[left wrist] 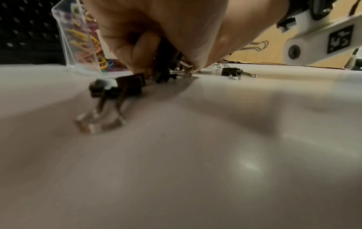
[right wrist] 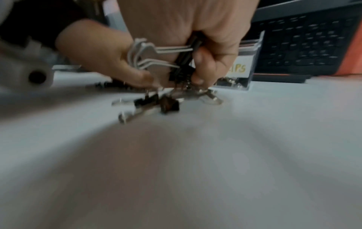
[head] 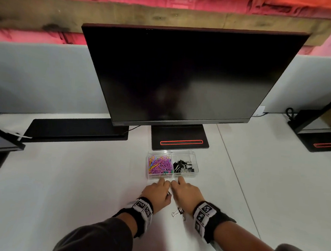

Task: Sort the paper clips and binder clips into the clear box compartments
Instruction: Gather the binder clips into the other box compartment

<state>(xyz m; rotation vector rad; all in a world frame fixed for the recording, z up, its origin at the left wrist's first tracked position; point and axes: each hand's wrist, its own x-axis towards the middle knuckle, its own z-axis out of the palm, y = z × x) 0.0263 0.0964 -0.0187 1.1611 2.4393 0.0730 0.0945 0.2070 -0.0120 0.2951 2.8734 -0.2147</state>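
Note:
The clear box stands ahead of both hands. Its left compartment holds coloured paper clips, its right one black binder clips. My left hand lies on the table just before the box; in the left wrist view its curled fingers close round black binder clips. My right hand beside it grips a bunch of binder clips, their silver handles sticking out to the left. Loose binder clips lie under the hands, and another binder clip by my right wrist.
A dark monitor stands behind the box, its stand base right against the box's far side. A black keyboard lies at the back left. More monitor bases sit at the far left and right edges of the white desk.

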